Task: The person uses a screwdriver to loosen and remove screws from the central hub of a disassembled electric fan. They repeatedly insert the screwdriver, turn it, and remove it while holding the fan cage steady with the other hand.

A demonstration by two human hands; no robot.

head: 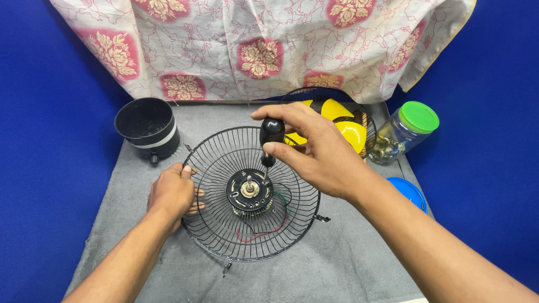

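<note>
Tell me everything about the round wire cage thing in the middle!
The black wire fan guard is a round, dish-shaped grille of thin metal-looking spokes lying face-up on the grey mat. A black motor sits at its centre, with red and green wires beneath. The left hand grips its rim; the right hand holds a screwdriver upright over the motor.

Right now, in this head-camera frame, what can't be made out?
- Screwdriver tip: too small to tell whether it sits in a screw on the motor.
- Yellow fan blade: partly covered by the right hand and second grille.
- Jar contents: too small, small metal parts only.
- Blue lid: partly hidden behind the right forearm.
- Left hand fingertips: hidden among the wires of the guard.
</note>
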